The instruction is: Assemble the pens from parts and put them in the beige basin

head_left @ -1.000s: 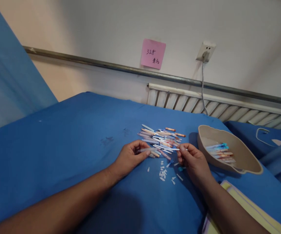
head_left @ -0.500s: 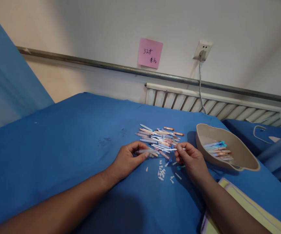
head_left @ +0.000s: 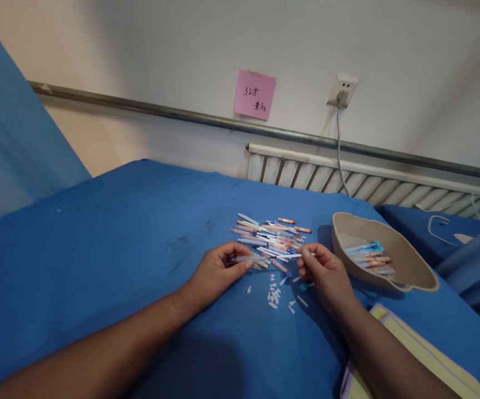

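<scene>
Both hands pinch pen parts beside the pen pile (head_left: pixel 271 235)
Left hand (head_left: pixel 217 272) grips a clear barrel (head_left: pixel 246 259); right hand (head_left: pixel 323 271) pinches a thin refill (head_left: pixel 292 255); far pink note (head_left: pixel 255 94) reads "32".

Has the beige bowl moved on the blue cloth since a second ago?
No. The beige kidney-shaped bowl keeps its spot beside the pile of coloured pens; both shift together in the picture, so only the head camera moved.

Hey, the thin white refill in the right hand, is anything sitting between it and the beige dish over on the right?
Nothing visible does. The right hand pinches the thin white refill, and only bare blue cloth lies between it and the beige dish. The pen pile lies behind it, off that line.
</scene>
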Demonstrator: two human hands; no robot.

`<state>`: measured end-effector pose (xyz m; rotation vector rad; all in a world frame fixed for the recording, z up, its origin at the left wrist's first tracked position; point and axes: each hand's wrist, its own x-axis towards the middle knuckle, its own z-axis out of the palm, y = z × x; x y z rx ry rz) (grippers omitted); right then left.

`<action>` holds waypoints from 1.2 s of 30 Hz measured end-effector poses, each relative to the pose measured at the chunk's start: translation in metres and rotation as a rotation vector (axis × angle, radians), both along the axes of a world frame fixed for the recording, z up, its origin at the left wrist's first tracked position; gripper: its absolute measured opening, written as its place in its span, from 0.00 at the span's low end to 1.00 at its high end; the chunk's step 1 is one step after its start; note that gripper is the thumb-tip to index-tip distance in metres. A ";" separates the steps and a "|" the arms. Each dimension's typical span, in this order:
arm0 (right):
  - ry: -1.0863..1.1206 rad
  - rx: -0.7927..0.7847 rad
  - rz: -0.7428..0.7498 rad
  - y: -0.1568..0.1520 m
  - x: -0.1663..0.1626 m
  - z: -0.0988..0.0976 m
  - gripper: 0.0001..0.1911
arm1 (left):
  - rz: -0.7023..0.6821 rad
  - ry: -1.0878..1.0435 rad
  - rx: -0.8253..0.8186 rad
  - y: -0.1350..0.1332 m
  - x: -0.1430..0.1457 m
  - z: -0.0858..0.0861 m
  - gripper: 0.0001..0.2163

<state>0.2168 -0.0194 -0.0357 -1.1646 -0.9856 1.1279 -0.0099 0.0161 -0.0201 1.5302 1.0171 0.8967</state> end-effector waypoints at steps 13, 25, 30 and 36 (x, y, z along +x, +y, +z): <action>-0.015 0.034 0.000 -0.001 -0.001 0.002 0.15 | 0.000 -0.001 -0.024 0.002 0.000 -0.001 0.11; -0.166 0.084 0.076 -0.006 -0.009 0.002 0.15 | 0.005 0.062 0.033 -0.003 0.003 0.003 0.09; -0.199 0.093 0.151 -0.007 -0.008 0.001 0.13 | 0.034 0.034 0.028 -0.003 0.002 0.003 0.09; -0.227 0.094 0.188 -0.009 -0.008 0.003 0.11 | -0.016 -0.006 -0.046 -0.003 0.002 0.003 0.11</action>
